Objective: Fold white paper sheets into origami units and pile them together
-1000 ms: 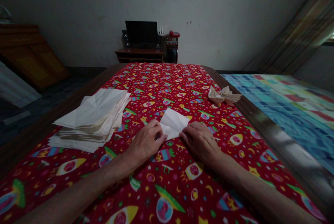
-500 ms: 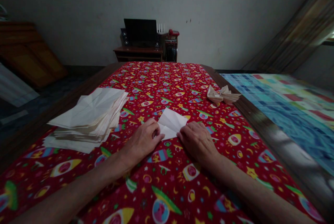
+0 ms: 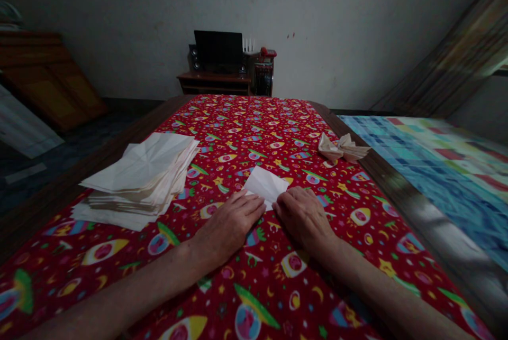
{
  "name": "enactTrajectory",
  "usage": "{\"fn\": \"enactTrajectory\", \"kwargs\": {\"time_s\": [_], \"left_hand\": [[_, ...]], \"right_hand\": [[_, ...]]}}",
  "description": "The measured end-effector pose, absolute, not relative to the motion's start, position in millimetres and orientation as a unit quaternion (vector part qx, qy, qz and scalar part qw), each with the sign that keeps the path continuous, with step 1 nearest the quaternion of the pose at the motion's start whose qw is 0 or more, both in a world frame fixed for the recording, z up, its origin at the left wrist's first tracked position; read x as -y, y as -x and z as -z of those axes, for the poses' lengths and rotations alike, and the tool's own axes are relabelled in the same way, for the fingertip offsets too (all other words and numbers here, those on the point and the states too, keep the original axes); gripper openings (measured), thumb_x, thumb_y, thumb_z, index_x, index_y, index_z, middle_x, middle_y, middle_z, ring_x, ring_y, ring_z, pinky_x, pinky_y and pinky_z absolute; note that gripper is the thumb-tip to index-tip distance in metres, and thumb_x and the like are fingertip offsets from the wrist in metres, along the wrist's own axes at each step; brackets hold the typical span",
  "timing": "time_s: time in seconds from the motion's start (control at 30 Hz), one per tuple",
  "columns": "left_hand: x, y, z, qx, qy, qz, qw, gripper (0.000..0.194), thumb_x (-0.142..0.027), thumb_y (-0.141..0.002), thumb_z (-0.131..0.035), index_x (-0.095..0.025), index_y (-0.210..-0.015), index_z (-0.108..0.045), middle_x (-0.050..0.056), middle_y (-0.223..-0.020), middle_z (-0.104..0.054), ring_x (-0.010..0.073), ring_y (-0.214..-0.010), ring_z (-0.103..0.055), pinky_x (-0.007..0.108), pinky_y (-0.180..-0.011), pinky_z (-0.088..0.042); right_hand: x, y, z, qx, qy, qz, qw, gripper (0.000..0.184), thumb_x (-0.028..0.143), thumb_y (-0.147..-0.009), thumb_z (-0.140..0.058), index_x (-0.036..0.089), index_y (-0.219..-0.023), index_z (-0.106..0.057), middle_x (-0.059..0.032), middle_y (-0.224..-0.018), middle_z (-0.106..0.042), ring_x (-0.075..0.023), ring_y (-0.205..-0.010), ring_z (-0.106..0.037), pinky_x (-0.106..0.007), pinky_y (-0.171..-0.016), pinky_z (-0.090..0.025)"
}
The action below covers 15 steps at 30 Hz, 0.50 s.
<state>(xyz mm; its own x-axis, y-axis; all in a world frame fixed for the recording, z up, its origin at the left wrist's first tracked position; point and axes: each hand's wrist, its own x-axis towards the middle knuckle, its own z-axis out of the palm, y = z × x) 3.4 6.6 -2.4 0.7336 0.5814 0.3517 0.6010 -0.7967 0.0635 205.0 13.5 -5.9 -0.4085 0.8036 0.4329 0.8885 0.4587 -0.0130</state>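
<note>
A small folded sheet of white paper lies on the red patterned cloth in front of me, with crease lines across it. My left hand rests over its lower left part, fingers stretched out and pressing flat on it. At the lower right corner my right hand has its fingers curled and closed on the paper's edge. Both hands hide the lower part of the sheet.
A stack of creased paper sheets sits to the left. Folded paper pieces stand near the right edge of the cloth. Beyond the table are a monitor, a wooden cabinet and a bed.
My left hand has moved right across the paper's lower edge, its fingers going from curled to laid flat. The right hand stays at its corner. The view has shifted slightly.
</note>
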Motion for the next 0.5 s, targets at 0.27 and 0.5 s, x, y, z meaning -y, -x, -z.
{"fn": "enactTrajectory", "kwargs": {"time_s": [0.27,0.5], "left_hand": [[1,-6,1,0.337,0.931,0.136,0.014,0.041,-0.005,-0.087,-0.039,-0.012,-0.127,-0.049,0.012,-0.133,-0.053,0.0235,-0.125,-0.046,0.042,-0.106,-0.036],[1,-5,0,0.344,0.930,0.127,-0.005,0.044,-0.003,-0.086,-0.040,-0.012,-0.128,-0.048,0.011,-0.135,-0.050,0.0243,-0.127,-0.044,0.044,-0.107,-0.035]], "right_hand": [[-15,-211,3,0.804,0.524,0.033,0.279,0.023,0.025,-0.089,-0.046,0.017,-0.075,-0.062,-0.0046,-0.070,-0.063,-0.0148,-0.065,-0.054,-0.026,-0.064,-0.035],[-13,-230,-13,0.816,0.512,-0.066,0.259,0.028,0.027,-0.091,-0.040,0.017,-0.095,-0.066,-0.0040,-0.072,-0.067,-0.0111,-0.055,-0.056,-0.022,-0.052,-0.033]]}}
